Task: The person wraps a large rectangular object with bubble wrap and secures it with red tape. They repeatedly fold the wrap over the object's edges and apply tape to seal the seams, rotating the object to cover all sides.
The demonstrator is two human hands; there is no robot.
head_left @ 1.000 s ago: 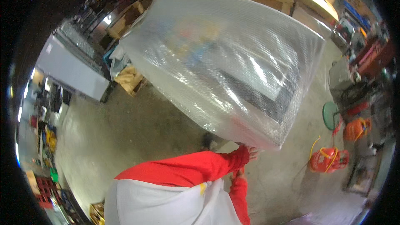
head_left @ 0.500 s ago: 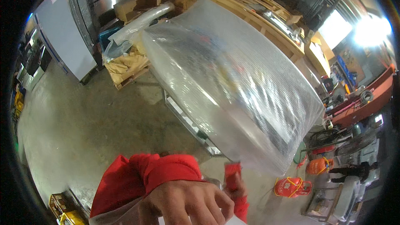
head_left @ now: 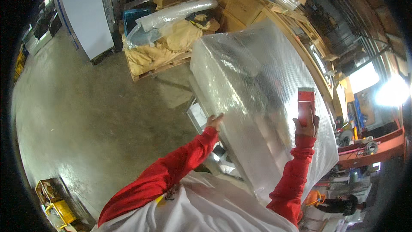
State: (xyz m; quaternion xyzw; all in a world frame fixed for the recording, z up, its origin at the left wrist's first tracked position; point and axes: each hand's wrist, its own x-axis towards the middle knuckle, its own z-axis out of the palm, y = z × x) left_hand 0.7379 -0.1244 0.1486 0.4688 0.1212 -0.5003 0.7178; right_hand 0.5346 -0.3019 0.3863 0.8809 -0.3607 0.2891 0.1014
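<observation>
Clear bubble wrap (head_left: 251, 99) is draped over a large boxy item on a low frame in front of me; what lies beneath shows only blurred. My left hand (head_left: 214, 121) is at the wrap's left edge, its thumb and a finger apart, seeming to touch the sheet. In my right hand (head_left: 308, 126) is a red, block-shaped handheld tool (head_left: 306, 99) with a grey end, held over the wrap's right part. Its exact kind is not clear. The metal frame (head_left: 197, 114) shows below the wrap's left side.
A pallet with tan sheeting (head_left: 159, 56) and a roll of clear wrap (head_left: 178, 15) stands beyond. Wooden crates (head_left: 240, 6) line the back. Yellow crates (head_left: 62, 212) sit at lower left on the concrete floor (head_left: 103, 124). A person (head_left: 339, 205) is at lower right.
My left hand has moved from close to me out to the wrap's left edge. My right hand has reached forward with the red tool. The wrap lies lower, and the view has shifted.
</observation>
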